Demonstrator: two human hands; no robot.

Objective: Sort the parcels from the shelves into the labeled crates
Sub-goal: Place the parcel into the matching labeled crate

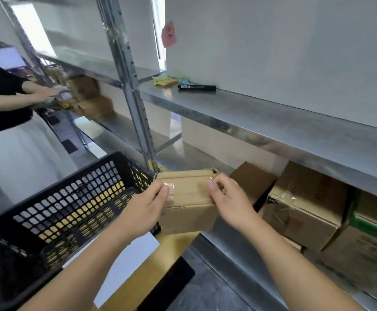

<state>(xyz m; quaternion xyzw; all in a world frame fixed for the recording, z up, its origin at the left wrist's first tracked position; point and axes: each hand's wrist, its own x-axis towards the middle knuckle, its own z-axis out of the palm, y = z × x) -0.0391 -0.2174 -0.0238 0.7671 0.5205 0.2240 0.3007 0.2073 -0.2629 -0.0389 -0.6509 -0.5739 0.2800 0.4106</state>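
Observation:
A small taped cardboard parcel (187,203) is held in the air between both hands, just in front of the lower shelf. My left hand (146,209) grips its left side and my right hand (230,200) grips its right side, thumbs on top. A black perforated plastic crate (71,209) stands to the left of the parcel on a yellow surface, with a white paper label (127,263) at its near edge. More cardboard boxes (304,209) sit on the lower metal shelf (205,162) at the right.
The upper metal shelf (261,115) carries a black marker (196,87) and sticky notes (165,81); a pink note (169,34) sticks to the wall. Another person (6,102) in black stands at the left, hands near boxes (88,99) on the far shelf. A shelf upright (133,95) rises behind the crate.

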